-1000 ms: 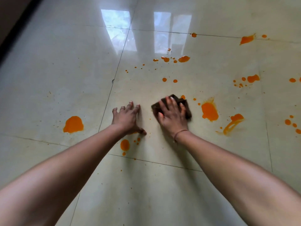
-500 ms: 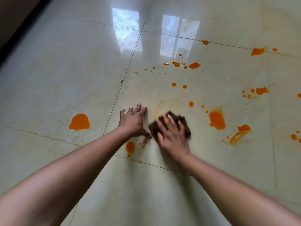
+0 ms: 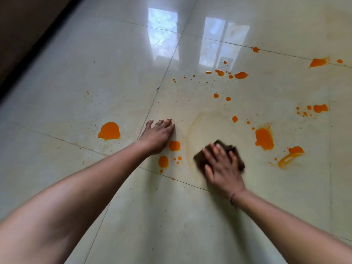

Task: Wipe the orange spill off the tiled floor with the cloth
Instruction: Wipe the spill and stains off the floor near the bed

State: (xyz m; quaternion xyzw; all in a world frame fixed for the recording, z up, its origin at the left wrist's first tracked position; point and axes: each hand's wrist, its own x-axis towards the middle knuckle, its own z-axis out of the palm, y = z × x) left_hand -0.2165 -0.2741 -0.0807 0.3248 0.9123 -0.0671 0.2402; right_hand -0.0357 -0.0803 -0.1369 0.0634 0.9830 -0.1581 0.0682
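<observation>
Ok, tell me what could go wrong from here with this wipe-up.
1. The left hand rests flat on the tiled floor right beside an orange puddle; a small slide could drag it through and spread it.
2. A faint yellowish film arcs beyond the dark brown cloth under the right hand, so wiping may smear rather than lift.
3. Many puddles remain, such as the large splash to the right; this one cloth may saturate.

Dark wall point(image 3: 22, 25), window reflections point(image 3: 162, 21) top centre
</observation>
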